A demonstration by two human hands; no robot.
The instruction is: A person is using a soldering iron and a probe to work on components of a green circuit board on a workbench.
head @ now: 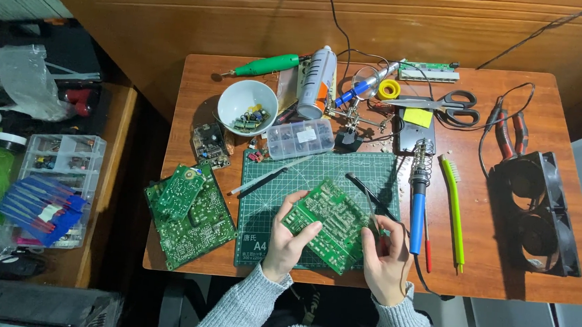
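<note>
Both hands on the green circuit board [328, 223], held just over the cutting mat [371, 168].

Our left hand [289, 234] grips the board's left edge, thumb curled over the top and fingers tucked under. Our right hand [385, 253] steadies the right edge while its fingers pinch a pair of tweezers [372, 197]. A blue-handled soldering iron [418, 205] lies just to the right, and two more green boards [187, 208] sit stacked at the left.

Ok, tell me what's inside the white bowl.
The white bowl holds a small heap of loose electronic components, apparently capacitors. Whatever lies beneath the heap is covered.
</note>
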